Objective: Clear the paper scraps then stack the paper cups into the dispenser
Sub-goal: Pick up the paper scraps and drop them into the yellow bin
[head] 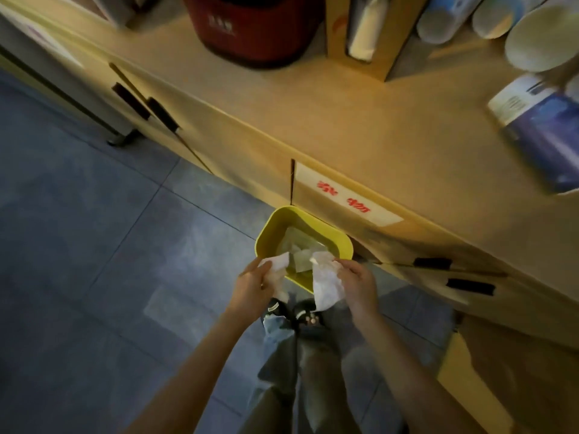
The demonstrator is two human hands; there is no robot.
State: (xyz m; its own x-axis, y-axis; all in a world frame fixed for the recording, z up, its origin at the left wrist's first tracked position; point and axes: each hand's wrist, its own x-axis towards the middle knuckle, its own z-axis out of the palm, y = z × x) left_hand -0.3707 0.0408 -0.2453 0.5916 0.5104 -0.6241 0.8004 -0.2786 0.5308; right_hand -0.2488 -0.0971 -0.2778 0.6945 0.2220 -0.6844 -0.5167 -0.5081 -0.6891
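Note:
Both my hands are held low over a yellow bin (269, 228) on the floor beside the counter. My left hand (252, 285) pinches a small white paper scrap (277, 264) at the bin's near rim. My right hand (358, 285) grips a larger crumpled white paper scrap (326, 285) that hangs down over the rim. More pale scraps (300, 249) lie inside the bin. Paper cups (545, 39) and cup sleeves (446, 18) lie on the counter at the top right. A wooden cup dispenser (336, 32) holding white cups (363, 42) stands at the back.
A beige counter (376, 120) runs diagonally, with cabinet doors and dark handles (470, 286) below it. A red round container (253, 29) stands at the back. A blue packet (545, 133) lies at the right edge. Blue tiled floor (94, 245) spreads to the left; my feet (294, 311) are below the bin.

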